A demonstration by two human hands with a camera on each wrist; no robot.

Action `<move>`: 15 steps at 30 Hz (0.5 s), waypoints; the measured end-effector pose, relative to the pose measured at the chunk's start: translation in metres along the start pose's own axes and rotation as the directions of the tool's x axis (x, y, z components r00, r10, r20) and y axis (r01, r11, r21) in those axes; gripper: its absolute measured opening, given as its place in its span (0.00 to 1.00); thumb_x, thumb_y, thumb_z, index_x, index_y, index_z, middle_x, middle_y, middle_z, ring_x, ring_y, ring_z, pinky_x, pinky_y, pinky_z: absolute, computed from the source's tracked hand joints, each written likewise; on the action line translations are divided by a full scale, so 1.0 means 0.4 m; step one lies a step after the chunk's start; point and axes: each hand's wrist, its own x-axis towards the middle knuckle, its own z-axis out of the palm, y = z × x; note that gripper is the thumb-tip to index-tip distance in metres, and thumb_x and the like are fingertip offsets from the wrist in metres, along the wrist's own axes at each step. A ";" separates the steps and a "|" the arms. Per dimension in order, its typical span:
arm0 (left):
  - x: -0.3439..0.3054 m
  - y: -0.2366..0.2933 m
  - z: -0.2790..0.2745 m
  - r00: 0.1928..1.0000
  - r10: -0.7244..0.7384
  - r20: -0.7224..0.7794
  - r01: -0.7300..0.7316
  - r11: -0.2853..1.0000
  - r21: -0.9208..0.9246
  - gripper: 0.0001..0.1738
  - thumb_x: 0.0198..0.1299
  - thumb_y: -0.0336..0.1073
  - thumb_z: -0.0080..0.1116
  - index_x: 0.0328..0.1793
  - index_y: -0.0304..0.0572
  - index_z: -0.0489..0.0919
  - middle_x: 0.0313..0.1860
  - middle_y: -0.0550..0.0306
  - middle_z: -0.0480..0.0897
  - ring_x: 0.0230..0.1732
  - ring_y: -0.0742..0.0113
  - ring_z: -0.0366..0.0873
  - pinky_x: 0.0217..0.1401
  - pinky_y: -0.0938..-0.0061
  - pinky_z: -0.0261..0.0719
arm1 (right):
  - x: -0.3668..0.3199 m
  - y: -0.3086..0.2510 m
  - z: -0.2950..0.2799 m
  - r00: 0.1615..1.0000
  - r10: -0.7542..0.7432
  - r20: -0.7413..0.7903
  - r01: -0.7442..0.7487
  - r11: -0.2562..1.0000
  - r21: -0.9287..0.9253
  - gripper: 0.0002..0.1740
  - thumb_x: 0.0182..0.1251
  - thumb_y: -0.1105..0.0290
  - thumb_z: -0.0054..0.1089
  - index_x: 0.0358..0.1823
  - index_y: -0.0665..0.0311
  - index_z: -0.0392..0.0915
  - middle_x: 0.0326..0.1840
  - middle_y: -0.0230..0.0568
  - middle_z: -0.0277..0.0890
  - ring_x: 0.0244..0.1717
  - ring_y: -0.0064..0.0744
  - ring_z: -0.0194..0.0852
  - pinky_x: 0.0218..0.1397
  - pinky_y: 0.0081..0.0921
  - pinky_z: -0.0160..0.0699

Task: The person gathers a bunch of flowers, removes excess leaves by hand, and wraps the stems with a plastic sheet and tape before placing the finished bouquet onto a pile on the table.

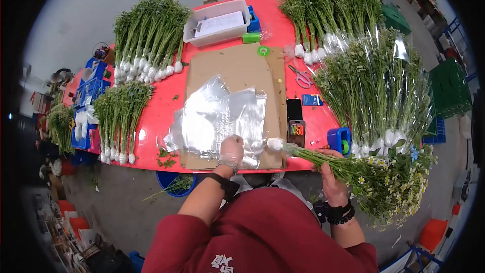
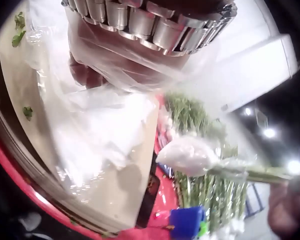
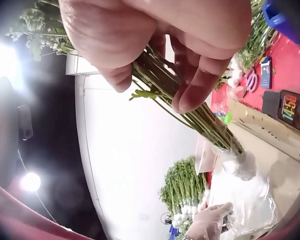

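**Head view, left to right.** Blue crates (image 1: 91, 91) stand at the far left end of the red counter (image 1: 161, 106). Beside them lie two loose bunches of green stems (image 1: 146, 35), their white-wrapped ends towards the person.

A sheet of cardboard (image 1: 227, 63) covers the middle of the counter and carries a stack of clear plastic sleeves (image 1: 217, 116). Behind the cardboard stands a white tray (image 1: 217, 23) with a paper inside.

The left hand (image 1: 232, 150), in a thin transparent glove and with a metal watch (image 1: 228, 165) at the wrist, rests on the near edge of the sleeves. Its fingers bend down onto the plastic. Whether they pinch a sheet cannot be told.

Right of the cardboard are a green tape ring (image 1: 263, 50), scissors (image 1: 301, 77) and a phone (image 1: 296, 132) with a lit screen. A blue dispenser (image 1: 339, 140) sits near the counter's front edge.

The right hand (image 1: 331, 179) is bare and clasped round the stems of a flowering bunch (image 1: 353, 169). The bunch is held level at the front edge of the counter. Its white-wrapped stem end (image 1: 275, 144) points left and lies just beside the left hand, over the corner of the cardboard. The small white and yellow blooms hang off to the right, clear of the counter.

Sleeved bunches (image 1: 374, 86) are heaped at the right end of the counter.

**Right wrist view.** The fingers (image 3: 190, 75) and thumb close round the stems.
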 end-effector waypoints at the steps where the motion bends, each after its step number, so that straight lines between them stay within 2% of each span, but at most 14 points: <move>1: -0.004 0.003 -0.013 0.996 -0.011 -0.089 0.003 0.996 -0.090 0.13 0.60 0.39 0.69 0.40 0.33 0.88 0.26 0.43 0.85 0.32 0.49 0.86 0.40 0.60 0.82 | 0.009 0.007 0.001 1.000 -0.010 -0.002 0.010 0.999 0.053 0.21 0.80 0.64 0.59 0.66 0.67 0.67 0.63 0.50 0.78 0.49 0.35 0.83 0.55 0.36 0.83; 2: -0.003 0.007 -0.026 0.995 -0.019 -0.099 0.010 0.996 -0.088 0.13 0.60 0.39 0.69 0.40 0.33 0.88 0.26 0.43 0.85 0.32 0.49 0.86 0.40 0.60 0.82 | 0.020 0.013 0.001 1.000 -0.018 -0.003 0.018 0.994 0.105 0.21 0.80 0.64 0.59 0.66 0.67 0.68 0.63 0.50 0.78 0.49 0.35 0.82 0.55 0.36 0.83; 4: -0.005 0.049 -0.081 0.986 -0.165 0.008 0.165 0.974 -0.158 0.21 0.56 0.45 0.76 0.30 0.30 0.83 0.24 0.44 0.84 0.25 0.57 0.81 0.35 0.62 0.80 | 0.047 0.019 0.007 0.999 -0.037 0.028 0.032 0.984 0.175 0.21 0.80 0.63 0.59 0.66 0.66 0.67 0.63 0.51 0.78 0.49 0.36 0.82 0.55 0.37 0.82; 5: -0.012 0.080 -0.109 0.987 -0.163 0.005 0.162 0.974 -0.160 0.26 0.54 0.48 0.79 0.23 0.34 0.78 0.21 0.48 0.82 0.22 0.63 0.75 0.32 0.64 0.78 | 0.062 0.016 0.013 0.997 -0.057 0.046 0.045 0.970 0.240 0.22 0.80 0.63 0.59 0.66 0.66 0.67 0.63 0.51 0.78 0.50 0.36 0.82 0.55 0.37 0.82; 6: -0.003 0.073 -0.109 0.986 -0.167 -0.007 0.164 0.973 -0.163 0.26 0.54 0.48 0.79 0.23 0.34 0.78 0.21 0.48 0.82 0.22 0.63 0.75 0.32 0.64 0.78 | 0.076 0.012 0.020 0.996 -0.063 0.058 0.047 0.969 0.243 0.22 0.80 0.63 0.59 0.66 0.66 0.67 0.63 0.51 0.78 0.50 0.36 0.82 0.55 0.37 0.82; 8: 0.020 0.047 -0.099 0.992 -0.122 0.035 0.124 0.989 -0.083 0.29 0.52 0.53 0.81 0.24 0.32 0.81 0.22 0.43 0.83 0.22 0.53 0.80 0.33 0.61 0.80 | 0.100 0.003 0.038 0.991 -0.062 0.116 0.014 0.927 0.374 0.22 0.80 0.63 0.61 0.65 0.67 0.68 0.65 0.54 0.76 0.51 0.37 0.83 0.57 0.37 0.85; 9: 0.011 0.050 -0.104 0.987 -0.144 0.072 0.156 0.970 -0.189 0.33 0.54 0.59 0.79 0.25 0.31 0.81 0.22 0.44 0.83 0.23 0.54 0.80 0.34 0.61 0.80 | 0.111 0.002 0.049 0.989 -0.070 0.127 0.017 0.927 0.374 0.22 0.80 0.63 0.61 0.65 0.67 0.68 0.65 0.54 0.76 0.51 0.37 0.83 0.57 0.37 0.85; 10: 0.017 0.043 -0.108 0.987 -0.146 0.062 0.156 0.969 -0.194 0.33 0.54 0.59 0.79 0.25 0.31 0.81 0.22 0.44 0.83 0.23 0.54 0.80 0.34 0.61 0.80 | 0.121 0.003 0.061 0.990 -0.068 0.127 0.011 0.914 0.405 0.21 0.80 0.63 0.60 0.66 0.66 0.68 0.66 0.53 0.76 0.51 0.37 0.83 0.57 0.37 0.85; 12: 0.022 0.030 -0.122 0.997 -0.016 0.073 0.022 0.997 -0.080 0.31 0.62 0.58 0.73 0.29 0.31 0.82 0.25 0.42 0.85 0.25 0.53 0.80 0.36 0.60 0.80 | 0.139 0.006 0.079 0.989 -0.065 0.134 0.000 0.900 0.437 0.21 0.81 0.63 0.59 0.66 0.66 0.68 0.67 0.53 0.76 0.52 0.36 0.82 0.57 0.37 0.85; 13: 0.019 0.025 -0.130 0.998 -0.020 0.066 0.026 0.996 -0.081 0.31 0.62 0.58 0.73 0.29 0.31 0.82 0.25 0.42 0.85 0.25 0.53 0.80 0.36 0.60 0.80 | 0.150 0.006 0.085 0.990 -0.045 0.134 -0.023 0.884 0.466 0.20 0.81 0.63 0.58 0.66 0.65 0.68 0.67 0.52 0.75 0.51 0.36 0.82 0.56 0.37 0.84; 15: 0.014 0.015 -0.141 0.990 -0.064 0.125 0.101 0.940 -0.324 0.26 0.68 0.53 0.65 0.36 0.31 0.85 0.28 0.39 0.85 0.28 0.50 0.81 0.40 0.59 0.81 | 0.166 0.002 0.089 0.992 -0.005 0.123 -0.055 0.874 0.482 0.18 0.82 0.63 0.57 0.66 0.61 0.69 0.67 0.50 0.75 0.50 0.35 0.80 0.56 0.36 0.83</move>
